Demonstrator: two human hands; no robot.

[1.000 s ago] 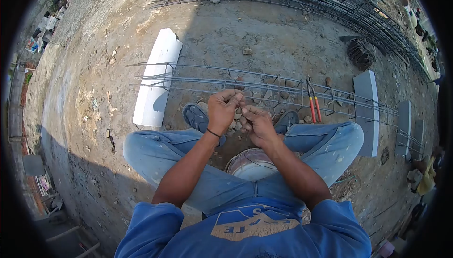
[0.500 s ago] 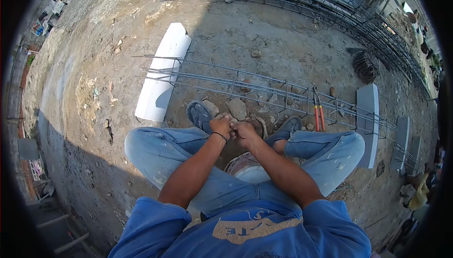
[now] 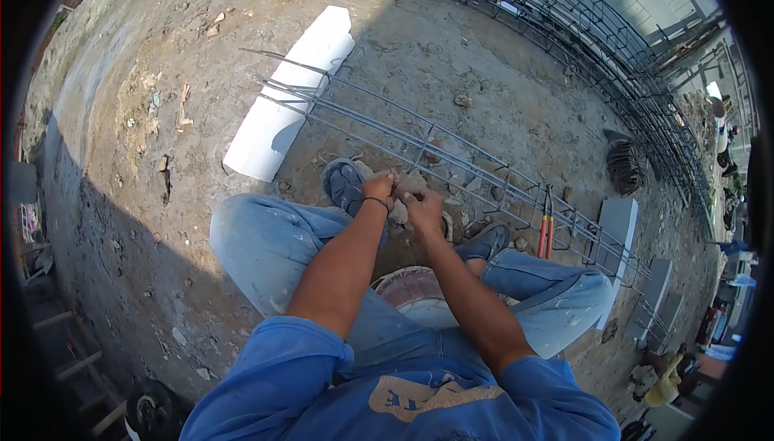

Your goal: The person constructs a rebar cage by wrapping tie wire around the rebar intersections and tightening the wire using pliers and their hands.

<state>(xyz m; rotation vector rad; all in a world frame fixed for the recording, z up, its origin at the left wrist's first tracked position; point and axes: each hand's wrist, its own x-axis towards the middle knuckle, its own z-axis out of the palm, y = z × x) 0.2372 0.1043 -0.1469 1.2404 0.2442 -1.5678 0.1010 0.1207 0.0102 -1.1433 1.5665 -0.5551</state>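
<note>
My left hand (image 3: 377,187) is closed, its fingertips pinched together in front of my left sandal (image 3: 345,183). Close to its right, my right hand (image 3: 424,210) is curled, with thumb and fingers drawn together. Anything between the fingers is too small or hidden to make out. Just beyond both hands runs a long, narrow rebar cage (image 3: 419,146) with bent stirrups around its bars. Long-handled pincers (image 3: 546,227) with red and orange grips lean on the cage to the right.
A white block (image 3: 282,110) supports the cage's left end, and a grey block (image 3: 617,231) its right. Under me is a round bucket (image 3: 403,286). A dark bundle of metal (image 3: 625,168) lies right of the cage. Stacked rebar cages (image 3: 556,26) stretch along the back.
My hands have moved slightly apart, the left one a little higher. The whole view has turned, so the cage now slopes more steeply down to the right. The pincers stay at the cage.
</note>
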